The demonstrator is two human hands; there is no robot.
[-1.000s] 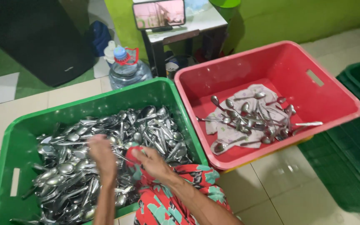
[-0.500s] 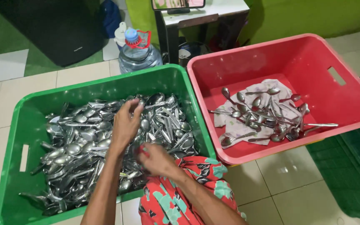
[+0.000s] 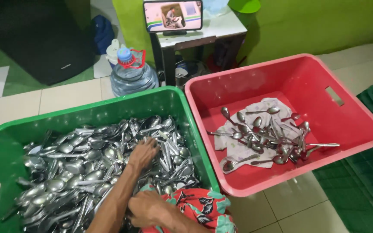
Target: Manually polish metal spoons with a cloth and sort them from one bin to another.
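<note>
While a phone (image 3: 173,15) plays on a small table (image 3: 221,31) against a green wall, a person seen from the head camera bends over a green crate (image 3: 87,113) heaped with steel spoons (image 3: 83,172). The left hand (image 3: 143,154) lies palm-down on the middle of the pile, its fingers (image 3: 153,144) curled loosely into the handles; whether they pinch any one spoon cannot be told. The right hand (image 3: 147,209) rests nearer the body, at the crate's front edge, closed into a loose fist against a red floral cloth (image 3: 199,207), with no spoon visible in it. Just beside the green crate, touching its right wall, stands a red crate (image 3: 290,77) where a much smaller batch of spoons (image 3: 268,138) lies spread on a pale rag (image 3: 238,149). A water jug (image 3: 132,75) with a blue cap stands on the tiled floor (image 3: 57,97) behind. Stiff, smooth and probably slippery, the spoons look light singly but tangled in the heap; the narrow handle seems the surest place to grip one.
</note>
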